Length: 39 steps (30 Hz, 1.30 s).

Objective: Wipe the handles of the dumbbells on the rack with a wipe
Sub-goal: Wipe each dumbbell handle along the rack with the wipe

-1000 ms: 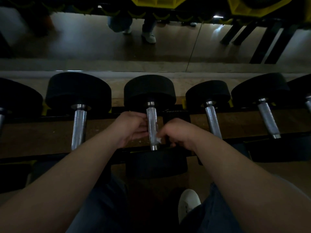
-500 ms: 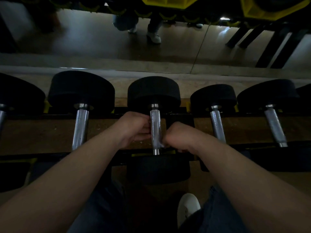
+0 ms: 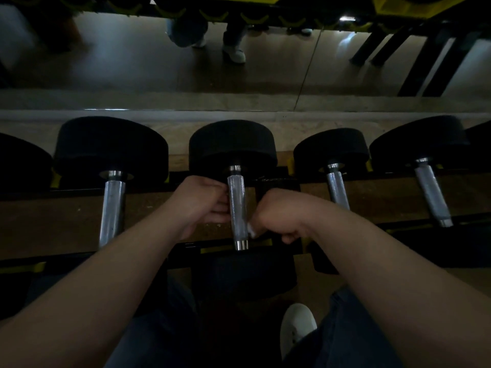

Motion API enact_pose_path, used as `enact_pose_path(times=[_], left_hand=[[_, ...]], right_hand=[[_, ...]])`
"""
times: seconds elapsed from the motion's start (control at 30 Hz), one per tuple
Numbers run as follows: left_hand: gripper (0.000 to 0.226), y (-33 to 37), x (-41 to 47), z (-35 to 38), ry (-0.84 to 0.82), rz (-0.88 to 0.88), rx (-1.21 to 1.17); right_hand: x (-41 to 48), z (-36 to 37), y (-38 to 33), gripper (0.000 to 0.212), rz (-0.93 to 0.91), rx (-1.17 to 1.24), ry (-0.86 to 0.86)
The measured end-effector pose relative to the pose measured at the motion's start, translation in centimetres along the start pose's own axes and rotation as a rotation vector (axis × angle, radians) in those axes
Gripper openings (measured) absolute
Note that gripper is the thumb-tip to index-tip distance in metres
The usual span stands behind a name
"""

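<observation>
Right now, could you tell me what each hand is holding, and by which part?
The left hand touches the middle dumbbell's handle at its upper half. The right hand is closed on a wipe, pressed against the handle's lower end.

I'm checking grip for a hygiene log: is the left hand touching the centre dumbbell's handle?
Touching. The head view shows the left hand with its fingers curled against the left side of the handle, no gap showing.
</observation>
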<state>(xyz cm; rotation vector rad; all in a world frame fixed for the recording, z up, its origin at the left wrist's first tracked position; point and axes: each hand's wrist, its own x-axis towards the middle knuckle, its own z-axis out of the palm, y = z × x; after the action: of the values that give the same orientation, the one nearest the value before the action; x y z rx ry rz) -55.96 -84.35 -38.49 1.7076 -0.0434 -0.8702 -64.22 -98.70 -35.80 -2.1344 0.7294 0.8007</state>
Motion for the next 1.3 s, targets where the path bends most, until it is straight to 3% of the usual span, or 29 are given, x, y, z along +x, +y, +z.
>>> enact_pose_path(times=[0.13,0.3,0.4,0.53,0.6,0.73,0.8,0.87,1.03,1.1,1.23,1.3], left_hand=[[0.020,0.1,0.0,0.3,0.015,-0.010,-0.004],[0.018,0.3,-0.3,0.3,0.014,-0.023,-0.030],[0.018,0.3,-0.2,0.2,0.008,-0.021,-0.033],[0.023,0.1,0.2,0.1,0.009,-0.026,-0.022],[0.024,0.1,0.4,0.0,0.001,-0.034,-0.012],[0.021,0.2,0.6,0.0,0.012,-0.031,-0.035],[0.021,0.2,0.6,0.1,0.041,-0.028,-0.053],[0.021,0.3,0.6,0.2,0.056,-0.029,-0.055],[0.026,0.3,0.5,0.3,0.058,-0.027,-0.042],[0.026,0.3,0.5,0.3,0.039,-0.023,-0.040],[0.027,-0.1,0.7,0.1,-0.003,-0.029,-0.012],[0.027,-0.3,0.8,0.1,-0.014,-0.030,-0.013]], right_hand=[[1.6,0.6,-0.3,0.012,-0.010,0.113,0.129],[4.4,-0.4,-0.8,0.003,-0.168,0.614,0.309],[5.0,-0.4,-0.2,0.008,-0.154,0.504,0.207],[5.4,0.5,2.1,0.012,0.040,0.125,-0.241],[6.3,0.2,2.3,0.010,0.056,0.224,-0.291],[7.8,-1.0,1.2,0.029,-0.023,0.786,-0.142],[7.8,-1.3,0.8,0.027,-0.104,0.851,-0.084],[7.2,-1.5,1.1,0.026,-0.116,0.735,-0.092],[5.6,0.3,2.6,0.019,-0.001,0.160,-0.318],[6.1,0.0,2.3,0.016,-0.027,0.281,-0.256],[6.6,-1.5,1.5,0.019,-0.160,0.847,-0.040],[5.9,-1.1,1.7,0.018,-0.161,0.787,-0.026]])
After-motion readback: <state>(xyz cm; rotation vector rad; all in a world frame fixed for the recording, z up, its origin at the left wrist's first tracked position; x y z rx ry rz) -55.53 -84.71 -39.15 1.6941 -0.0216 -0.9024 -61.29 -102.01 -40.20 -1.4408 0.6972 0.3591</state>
